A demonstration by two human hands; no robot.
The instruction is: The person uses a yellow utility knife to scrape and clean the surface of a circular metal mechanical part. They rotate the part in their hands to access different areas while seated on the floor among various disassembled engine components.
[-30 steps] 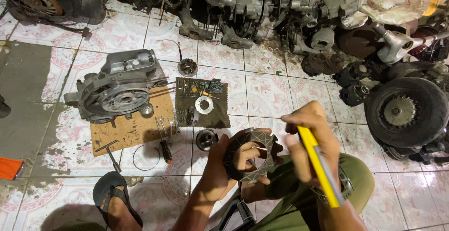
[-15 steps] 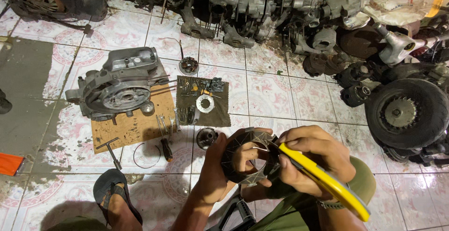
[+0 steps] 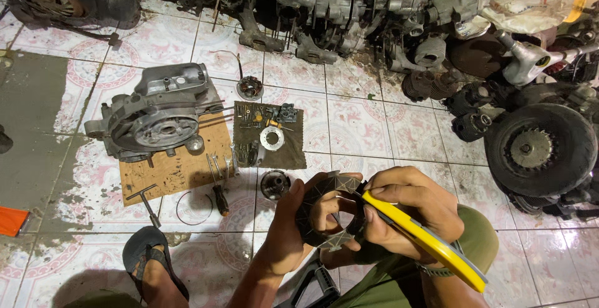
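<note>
A grey cast casing [image 3: 156,116] sits on a board [image 3: 178,167]; a dark cloth [image 3: 269,136] carries small parts. Left hand [image 3: 293,230] grips a round ribbed disc [image 3: 331,211] above the knee; right hand [image 3: 409,211] clasps yellow-handled pliers [image 3: 430,242] against it.

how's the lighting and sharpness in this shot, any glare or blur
Head view: even overhead light, mostly sharp. Soft glare on the glossy floor tiles at lower right, and a bright sheen on the yellow-handled tool in the right hand. The dark round part in the left hand shows little detail; the engine pile along the top falls into shadow. Edges curve slightly.
</note>
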